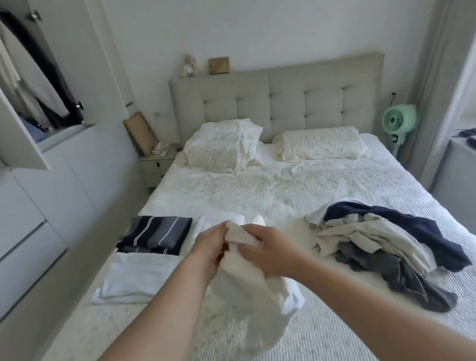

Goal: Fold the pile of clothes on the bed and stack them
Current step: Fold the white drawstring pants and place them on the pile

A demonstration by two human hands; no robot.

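Beside the white ribbed bed (308, 195): navy striped folded clothes (156, 234), pale blue folded cloth (132, 280), navy, grey, beige pile (391, 248), mint fan (398, 122).

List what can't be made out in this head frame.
- White garment: type unreadable; bunched and motion-blurred, held by left hand and right hand.
- Fingers: mostly buried in the cloth.
- Unfolded pile: item count unclear; pieces overlap.
- White folded item: partly hidden behind the hands.
- Striped folded stack: number of pieces unclear.
- Wardrobe: cut off by the left and top edges.
- Headboard items: too small.
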